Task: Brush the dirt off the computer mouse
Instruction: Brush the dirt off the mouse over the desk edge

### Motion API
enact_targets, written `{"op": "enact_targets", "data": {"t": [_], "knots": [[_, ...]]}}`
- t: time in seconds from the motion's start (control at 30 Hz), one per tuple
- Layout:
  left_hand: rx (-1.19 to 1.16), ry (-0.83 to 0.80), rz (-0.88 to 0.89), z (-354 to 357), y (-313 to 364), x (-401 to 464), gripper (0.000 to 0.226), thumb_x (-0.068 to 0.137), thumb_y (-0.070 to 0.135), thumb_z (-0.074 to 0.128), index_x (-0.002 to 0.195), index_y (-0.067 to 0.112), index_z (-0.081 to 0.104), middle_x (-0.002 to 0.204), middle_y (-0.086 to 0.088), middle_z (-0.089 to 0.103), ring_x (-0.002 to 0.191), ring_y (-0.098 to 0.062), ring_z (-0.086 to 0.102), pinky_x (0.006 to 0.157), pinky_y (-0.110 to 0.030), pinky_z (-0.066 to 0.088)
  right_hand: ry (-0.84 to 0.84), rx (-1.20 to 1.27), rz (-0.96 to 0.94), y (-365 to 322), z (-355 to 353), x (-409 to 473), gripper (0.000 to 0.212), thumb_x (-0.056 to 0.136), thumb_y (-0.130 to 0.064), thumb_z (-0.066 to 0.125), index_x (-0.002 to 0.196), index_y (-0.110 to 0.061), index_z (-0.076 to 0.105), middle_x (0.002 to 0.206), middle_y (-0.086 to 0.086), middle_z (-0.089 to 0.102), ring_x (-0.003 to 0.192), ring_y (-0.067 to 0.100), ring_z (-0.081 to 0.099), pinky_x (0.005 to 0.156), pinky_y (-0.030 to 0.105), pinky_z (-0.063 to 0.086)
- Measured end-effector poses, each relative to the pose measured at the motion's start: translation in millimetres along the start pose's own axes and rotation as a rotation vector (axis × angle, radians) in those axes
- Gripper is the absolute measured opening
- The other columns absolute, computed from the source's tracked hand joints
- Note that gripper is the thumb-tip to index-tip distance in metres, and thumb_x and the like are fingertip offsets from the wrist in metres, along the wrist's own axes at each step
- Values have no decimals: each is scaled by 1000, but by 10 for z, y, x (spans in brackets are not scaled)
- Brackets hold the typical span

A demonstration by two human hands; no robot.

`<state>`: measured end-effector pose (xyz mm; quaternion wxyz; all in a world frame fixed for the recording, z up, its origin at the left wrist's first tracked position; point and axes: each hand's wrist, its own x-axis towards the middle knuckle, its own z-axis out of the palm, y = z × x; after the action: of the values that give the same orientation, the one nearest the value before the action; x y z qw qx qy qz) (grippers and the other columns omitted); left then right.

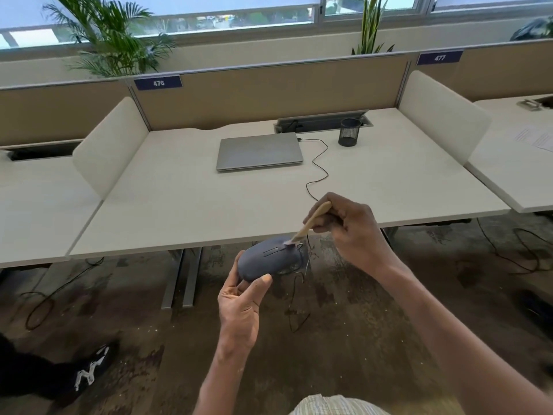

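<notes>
The left hand [239, 304] grips the rear end of a dark grey, rounded plastic computer mouse [269, 260], holding it in the air just below the right hand [350, 232]. That hand pinches a small brush with a pale wooden handle [312, 221], its bristles touching the mouse's far end. Beyond both hands, a closed silver laptop [258, 151] lies on the white desk [167, 205].

Left hand [244, 304]: my palm is turned up towards me, thumb and fingers curled round the near end of the mouse [269, 260], held in the air.
Left forearm: it rises from bottom centre, wrist straight.
Right hand [354, 232]: my fingers are curled round the brush [311, 223] handle, knuckles up, bristles down on the mouse's far end.
Right forearm: it enters from lower right, bare, angled up-left.
</notes>
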<state>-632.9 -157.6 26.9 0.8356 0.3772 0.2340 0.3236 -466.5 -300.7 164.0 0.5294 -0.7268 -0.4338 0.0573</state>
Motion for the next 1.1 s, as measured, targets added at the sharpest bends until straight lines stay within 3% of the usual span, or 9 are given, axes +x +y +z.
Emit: {"op": "enact_targets", "data": {"t": [0.07, 0.17, 0.3, 0.47, 0.6, 0.8, 0.97, 1.1], "knots": [[-5, 12, -5, -8, 13, -3, 88, 54, 6, 97, 135, 16, 64, 116, -9, 78, 105, -22, 76, 80, -26, 64, -52, -6, 34, 41, -57, -50, 41, 87, 22, 45, 92, -12, 66, 89, 1, 75, 90, 11, 74, 80, 29, 63], [-27, 21, -13, -50, 38, -6, 74, 70, -7, 88, 136, 14, 64, 121, -12, 76, 106, -23, 76, 79, -26, 64, -7, 16, 16, 38, -85, -28, 38, 88, 21, 47, 92, -11, 67, 89, 0, 75, 90, 14, 74, 79, 30, 63], [-12, 10, -2, -10, 58, -1, 88, 56, 6, 99, 136, 12, 63, 116, -8, 78, 105, -22, 77, 79, -26, 64, 27, 62, -5, -41, -10, -3, 29, 91, 20, 51, 96, -2, 69, 93, 4, 75, 93, 13, 74, 83, 31, 62], [-19, 2, -4, -10, 39, -13, 75, 74, -11, 76, 144, 7, 57, 113, -8, 79, 103, -21, 77, 79, -26, 64, -84, 136, 56, -25, -104, -92, 41, 84, 26, 41, 92, -4, 67, 89, 11, 74, 92, 17, 75, 78, 29, 62], [-25, 2, 8, 19, 55, -18, 68, 72, -8, 72, 137, 10, 61, 110, -6, 80, 101, -21, 78, 77, -25, 64, 52, 103, -7, -52, -39, -55, 34, 89, 21, 50, 94, -5, 71, 91, 6, 76, 91, 18, 74, 82, 33, 63], [-40, 26, 23, 35, 73, 9, 63, 75, -8, 71, 134, 12, 64, 110, -6, 80, 101, -22, 78, 76, -26, 64, -15, 67, -6, -20, -34, -202, 45, 83, 24, 44, 93, -12, 69, 87, 7, 73, 89, 15, 75, 77, 30, 63], [-48, 36, 32, 54, 91, 29, 67, 74, -6, 74, 137, 10, 62, 112, -7, 79, 103, -23, 78, 76, -25, 64, 194, 83, -27, 1, -5, -205, 30, 89, 16, 57, 99, -8, 73, 92, 1, 76, 91, 19, 74, 78, 40, 64], [-67, 44, 40, 89, 94, 59, 69, 74, -7, 74, 141, 5, 60, 111, -7, 79, 102, -22, 78, 77, -25, 64, 195, -14, -41, 57, 116, -436, 24, 89, 10, 65, 101, -10, 72, 89, -2, 76, 78, 18, 74, 62, 45, 62]]}}
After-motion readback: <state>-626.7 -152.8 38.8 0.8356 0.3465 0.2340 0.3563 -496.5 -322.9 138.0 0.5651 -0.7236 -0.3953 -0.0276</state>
